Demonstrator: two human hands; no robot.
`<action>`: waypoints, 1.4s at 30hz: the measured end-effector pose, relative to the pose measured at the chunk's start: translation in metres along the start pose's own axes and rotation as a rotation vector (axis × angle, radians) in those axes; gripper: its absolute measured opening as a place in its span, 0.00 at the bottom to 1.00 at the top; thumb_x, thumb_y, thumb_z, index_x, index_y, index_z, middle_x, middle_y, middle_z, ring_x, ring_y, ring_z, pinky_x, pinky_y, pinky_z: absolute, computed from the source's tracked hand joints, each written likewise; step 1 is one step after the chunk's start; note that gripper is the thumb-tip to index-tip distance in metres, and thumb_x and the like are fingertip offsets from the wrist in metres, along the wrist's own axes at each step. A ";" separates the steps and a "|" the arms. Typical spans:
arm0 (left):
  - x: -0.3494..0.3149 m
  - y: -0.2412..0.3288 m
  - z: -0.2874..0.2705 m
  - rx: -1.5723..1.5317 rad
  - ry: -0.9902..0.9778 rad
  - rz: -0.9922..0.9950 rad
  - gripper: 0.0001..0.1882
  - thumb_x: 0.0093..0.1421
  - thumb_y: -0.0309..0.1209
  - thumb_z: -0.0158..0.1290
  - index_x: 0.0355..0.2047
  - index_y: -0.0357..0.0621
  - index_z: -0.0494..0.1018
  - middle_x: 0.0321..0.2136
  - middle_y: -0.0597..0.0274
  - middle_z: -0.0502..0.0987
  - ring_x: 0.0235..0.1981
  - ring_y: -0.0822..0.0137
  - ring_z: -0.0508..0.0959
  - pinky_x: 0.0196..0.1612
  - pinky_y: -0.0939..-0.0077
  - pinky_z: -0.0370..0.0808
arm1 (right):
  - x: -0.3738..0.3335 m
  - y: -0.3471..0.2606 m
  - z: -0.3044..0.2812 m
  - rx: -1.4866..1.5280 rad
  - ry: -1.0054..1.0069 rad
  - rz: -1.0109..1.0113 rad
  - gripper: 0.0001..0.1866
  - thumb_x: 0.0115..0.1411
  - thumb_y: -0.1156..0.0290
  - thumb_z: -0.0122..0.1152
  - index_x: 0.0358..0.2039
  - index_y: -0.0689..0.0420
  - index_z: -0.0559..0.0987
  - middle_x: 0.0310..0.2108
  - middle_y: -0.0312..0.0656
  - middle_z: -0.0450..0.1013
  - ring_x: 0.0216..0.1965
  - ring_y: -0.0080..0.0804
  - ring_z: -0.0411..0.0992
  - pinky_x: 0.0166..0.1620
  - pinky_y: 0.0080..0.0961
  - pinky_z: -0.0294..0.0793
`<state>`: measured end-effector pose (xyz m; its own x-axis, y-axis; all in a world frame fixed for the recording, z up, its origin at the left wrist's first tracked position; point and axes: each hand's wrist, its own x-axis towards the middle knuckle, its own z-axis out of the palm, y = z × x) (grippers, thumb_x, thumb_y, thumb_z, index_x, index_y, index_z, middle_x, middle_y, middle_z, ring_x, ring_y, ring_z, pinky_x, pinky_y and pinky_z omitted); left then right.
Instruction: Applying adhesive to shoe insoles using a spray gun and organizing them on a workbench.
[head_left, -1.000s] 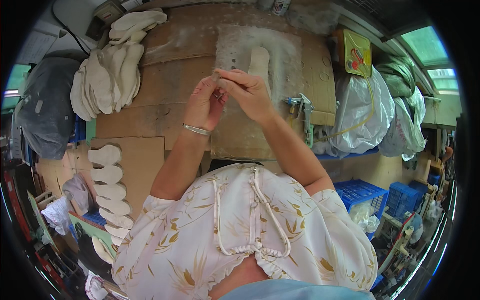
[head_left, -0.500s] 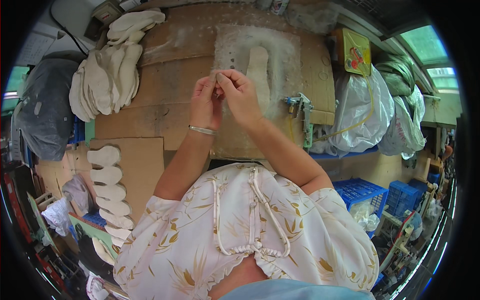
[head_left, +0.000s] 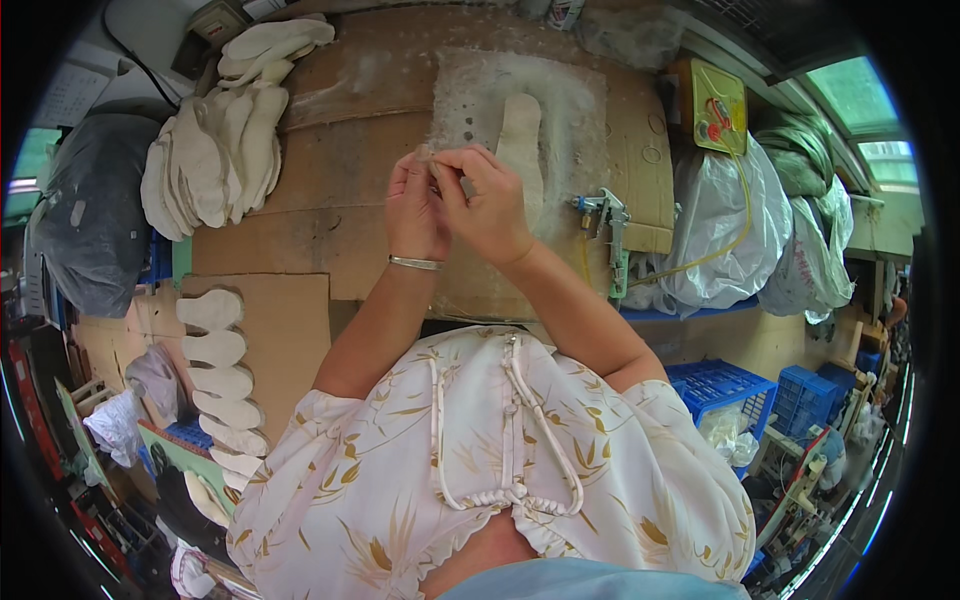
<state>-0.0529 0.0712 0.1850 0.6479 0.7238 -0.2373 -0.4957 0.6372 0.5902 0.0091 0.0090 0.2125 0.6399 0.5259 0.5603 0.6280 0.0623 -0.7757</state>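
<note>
My left hand (head_left: 416,208) and my right hand (head_left: 487,203) meet above the near edge of the workbench, fingertips pinched together. Whatever lies between the fingers is too small to make out. A bracelet (head_left: 414,263) circles my left wrist. Just beyond my right hand, a cream insole (head_left: 520,135) lies flat on a whitish, crusted sheet (head_left: 585,120), its near end partly behind that hand. To the right of the hands, a metal spray gun (head_left: 608,222) with a blue fitting rests upright in a green holder.
Stacked insoles (head_left: 215,155) fill the bench's left side; more lie in an overlapping row on cardboard (head_left: 290,330) at near left. A yellow can (head_left: 712,100) with a hose stands at right, beside plastic bags (head_left: 725,235). Blue crates (head_left: 725,385) sit at lower right.
My right fingers have loosened and shifted slightly, with the index finger straighter over the left fingertips. Both hands remain together in nearly the same place.
</note>
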 end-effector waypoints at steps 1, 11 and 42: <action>0.000 0.000 0.000 -0.018 0.005 0.000 0.06 0.59 0.33 0.48 0.30 0.45 0.68 0.25 0.68 0.71 0.27 0.77 0.69 0.32 0.83 0.69 | 0.000 -0.001 -0.002 0.028 -0.029 -0.015 0.03 0.49 0.75 0.58 0.26 0.58 0.74 0.22 0.43 0.70 0.22 0.38 0.69 0.25 0.26 0.68; 0.004 0.006 -0.002 0.018 -0.021 0.050 0.05 0.58 0.31 0.49 0.33 0.44 0.70 0.27 0.68 0.72 0.29 0.77 0.70 0.30 0.85 0.65 | 0.001 0.000 -0.012 0.407 -0.199 0.491 0.12 0.60 0.68 0.49 0.25 0.62 0.73 0.15 0.33 0.66 0.19 0.16 0.62 0.22 0.16 0.61; -0.023 -0.096 -0.129 0.798 0.078 -0.618 0.20 0.54 0.29 0.51 0.46 0.33 0.65 0.33 0.58 0.73 0.27 0.71 0.76 0.24 0.81 0.74 | 0.048 0.152 -0.170 -0.438 -0.066 0.690 0.18 0.52 0.61 0.57 0.33 0.65 0.76 0.31 0.51 0.74 0.30 0.37 0.74 0.35 0.26 0.71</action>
<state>-0.0948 0.0275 0.0337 0.6062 0.3604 -0.7090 0.4639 0.5639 0.6832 0.2103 -0.1008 0.1706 0.9269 0.3742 -0.0305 0.2270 -0.6235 -0.7482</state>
